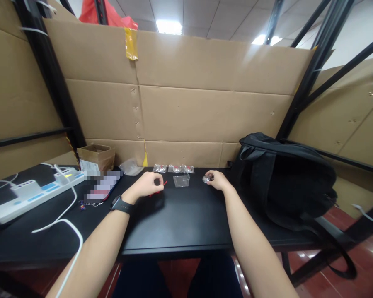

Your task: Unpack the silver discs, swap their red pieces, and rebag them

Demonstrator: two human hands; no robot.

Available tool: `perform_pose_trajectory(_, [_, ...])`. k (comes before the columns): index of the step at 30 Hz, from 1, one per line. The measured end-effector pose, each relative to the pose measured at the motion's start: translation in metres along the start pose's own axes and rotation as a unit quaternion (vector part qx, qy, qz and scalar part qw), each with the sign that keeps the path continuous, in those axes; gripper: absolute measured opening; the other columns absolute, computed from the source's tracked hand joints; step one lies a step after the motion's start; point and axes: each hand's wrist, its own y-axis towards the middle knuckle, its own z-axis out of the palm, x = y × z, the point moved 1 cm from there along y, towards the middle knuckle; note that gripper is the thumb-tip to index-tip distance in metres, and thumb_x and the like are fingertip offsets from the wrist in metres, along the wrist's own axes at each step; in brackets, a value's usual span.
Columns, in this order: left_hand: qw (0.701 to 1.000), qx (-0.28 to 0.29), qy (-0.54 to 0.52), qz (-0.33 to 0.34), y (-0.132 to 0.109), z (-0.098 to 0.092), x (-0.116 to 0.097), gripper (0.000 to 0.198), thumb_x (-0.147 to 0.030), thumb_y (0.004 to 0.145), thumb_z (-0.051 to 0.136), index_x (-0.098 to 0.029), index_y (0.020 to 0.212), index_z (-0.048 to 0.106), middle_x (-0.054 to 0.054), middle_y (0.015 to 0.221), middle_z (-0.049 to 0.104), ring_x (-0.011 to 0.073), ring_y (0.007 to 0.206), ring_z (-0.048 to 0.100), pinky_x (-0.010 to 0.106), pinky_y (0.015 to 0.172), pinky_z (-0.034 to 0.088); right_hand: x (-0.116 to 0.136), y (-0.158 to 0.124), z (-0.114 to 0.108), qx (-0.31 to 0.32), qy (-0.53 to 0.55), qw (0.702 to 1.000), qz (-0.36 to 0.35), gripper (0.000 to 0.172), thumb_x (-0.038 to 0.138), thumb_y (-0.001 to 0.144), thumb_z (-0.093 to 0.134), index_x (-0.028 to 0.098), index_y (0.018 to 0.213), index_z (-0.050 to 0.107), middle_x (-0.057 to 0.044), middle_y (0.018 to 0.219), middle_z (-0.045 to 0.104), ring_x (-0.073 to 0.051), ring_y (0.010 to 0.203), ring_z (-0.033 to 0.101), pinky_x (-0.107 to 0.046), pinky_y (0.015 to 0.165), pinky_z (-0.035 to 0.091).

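My left hand (146, 184), with a dark watch (121, 204) on its wrist, is closed in a pinch over the black table. A thin red cord (165, 183) shows at its fingertips, part of it hidden by the fingers. Farther right, my right hand (216, 181) has its fingers closed on a small round silvery object (206, 179) at the tabletop; its exact kind is too small to make out. Between the hands lies a clear plastic bag (181, 181), flat on the table. Behind it sit small clear packets (175, 168) holding round silvery pieces with red on them.
A black backpack (298, 186) stands at the right. To the left are a phone (103, 186), a white power strip (37, 194) with cables, a small cardboard box (97, 155) and a crumpled clear bag (131, 167). Cardboard panels (186, 111) wall the back.
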Motion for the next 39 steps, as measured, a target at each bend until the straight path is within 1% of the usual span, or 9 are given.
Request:
perform_pose_trajectory(5, [0.994,-0.01,-0.105,-0.002,0.001,0.009,-0.003,0.009,-0.029,0.074,0.059,-0.02,0.074,0.061,0.003,0.083,0.074,0.0185,0.075,0.068,0.028,0.072,0.052,0.007,-0.006,-0.009,-0.041,0.01,0.999,0.031,0.04,0.03,0.067,0.081,0.03,0.105,0.071,-0.002,0.107,0.074,-0.023,0.101,0.067,-0.03,0.081,0.049])
perform_pose_trajectory(8, [0.991,-0.047,-0.122,0.019,0.004,0.016,-0.006,0.008,-0.029,0.075,0.061,-0.02,0.074,0.059,0.002,0.084,0.074,0.018,0.078,0.068,0.029,0.076,0.052,0.024,-0.011,-0.012,-0.07,0.113,0.991,-0.032,0.04,0.032,0.068,0.077,0.025,0.108,0.069,-0.004,0.105,0.074,-0.02,0.093,0.069,-0.029,0.081,0.051])
perform_pose_trajectory(13, [0.977,-0.092,-0.183,0.064,0.01,0.025,-0.012,0.011,-0.028,0.079,0.062,-0.019,0.083,0.067,0.003,0.089,0.074,0.0184,0.087,0.069,0.03,0.087,0.052,0.075,-0.021,-0.008,-0.075,0.31,0.932,-0.172,0.044,0.034,0.073,0.073,0.021,0.113,0.064,-0.008,0.112,0.072,-0.02,0.097,0.069,-0.028,0.075,0.053])
perform_pose_trajectory(16, [0.97,-0.112,-0.211,0.052,0.012,0.028,-0.017,0.014,-0.029,0.08,0.063,-0.017,0.085,0.07,0.006,0.091,0.075,0.0198,0.088,0.069,0.031,0.087,0.053,0.103,-0.029,0.001,-0.042,0.361,0.911,-0.196,0.048,0.036,0.073,0.074,0.02,0.116,0.061,-0.01,0.116,0.071,-0.021,0.1,0.069,-0.028,0.075,0.053])
perform_pose_trajectory(19, [0.958,-0.129,-0.246,0.064,0.012,0.029,-0.023,0.018,-0.033,0.08,0.067,-0.016,0.085,0.07,0.007,0.09,0.074,0.021,0.087,0.069,0.033,0.086,0.054,0.119,-0.036,0.01,-0.009,0.407,0.887,-0.22,0.048,0.036,0.071,0.078,0.021,0.114,0.062,-0.01,0.114,0.072,-0.022,0.099,0.07,-0.028,0.074,0.053])
perform_pose_trajectory(23, [0.938,-0.162,-0.292,0.098,0.011,0.031,-0.029,0.023,-0.038,0.082,0.069,-0.016,0.088,0.069,0.007,0.091,0.074,0.0205,0.086,0.069,0.033,0.085,0.054,0.124,-0.039,0.014,0.008,0.467,0.85,-0.245,0.045,0.031,0.069,0.081,0.021,0.11,0.064,-0.009,0.111,0.073,-0.023,0.1,0.071,-0.029,0.073,0.053])
perform_pose_trajectory(26, [0.934,-0.18,-0.294,0.089,0.012,0.033,-0.028,0.026,-0.039,0.083,0.07,-0.017,0.097,0.071,0.008,0.097,0.075,0.0215,0.09,0.07,0.034,0.088,0.053,0.124,-0.04,0.012,0.009,0.485,0.838,-0.25,0.046,0.029,0.069,0.082,0.022,0.111,0.063,-0.009,0.112,0.073,-0.023,0.1,0.071,-0.028,0.073,0.052])
perform_pose_trajectory(30, [0.946,-0.186,-0.252,0.078,0.014,0.035,-0.024,0.024,-0.04,0.085,0.067,-0.018,0.09,0.076,0.007,0.096,0.076,0.0234,0.093,0.07,0.035,0.09,0.05,0.125,-0.041,0.011,0.011,0.484,0.838,-0.252,0.046,0.028,0.069,0.082,0.022,0.111,0.063,-0.009,0.114,0.073,-0.024,0.101,0.071,-0.029,0.075,0.053])
perform_pose_trajectory(39, [0.946,-0.186,-0.25,0.087,0.017,0.04,-0.024,0.022,-0.038,0.087,0.064,-0.017,0.087,0.074,0.007,0.094,0.075,0.0224,0.091,0.067,0.034,0.09,0.048,0.127,-0.041,0.019,-0.005,0.483,0.838,-0.252,0.044,0.028,0.068,0.082,0.021,0.109,0.065,-0.01,0.117,0.072,-0.024,0.104,0.071,-0.032,0.078,0.054])
